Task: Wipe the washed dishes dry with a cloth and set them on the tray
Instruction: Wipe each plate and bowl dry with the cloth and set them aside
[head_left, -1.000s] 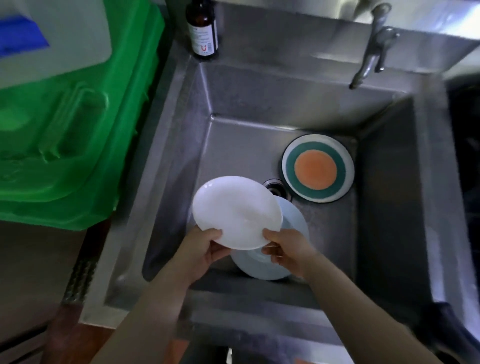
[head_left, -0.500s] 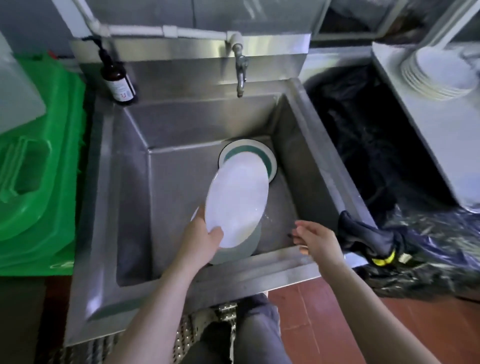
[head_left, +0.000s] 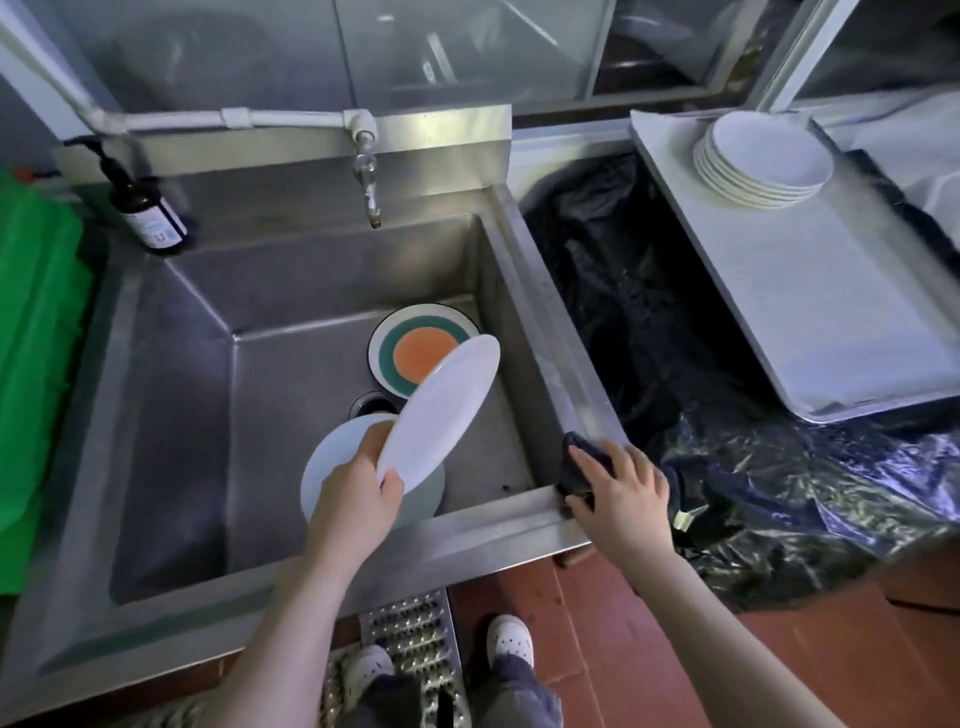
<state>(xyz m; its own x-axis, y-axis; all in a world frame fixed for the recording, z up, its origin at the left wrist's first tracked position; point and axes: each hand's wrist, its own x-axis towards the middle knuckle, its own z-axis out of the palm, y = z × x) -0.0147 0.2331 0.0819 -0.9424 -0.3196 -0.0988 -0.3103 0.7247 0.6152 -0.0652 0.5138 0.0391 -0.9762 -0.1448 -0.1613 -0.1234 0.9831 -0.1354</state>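
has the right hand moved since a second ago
Yes. The right hand left the white plate and went right to the dark cloth on the sink corner.

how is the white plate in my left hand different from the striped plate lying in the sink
The white plate is plain, while the striped plate has an orange centre ringed in green and white. The white plate is lifted and tilted, gripped at its lower edge by the left hand; the striped plate rests untouched near the sink's back wall. The white plate overlaps the striped plate's right edge in this view. Both are round.
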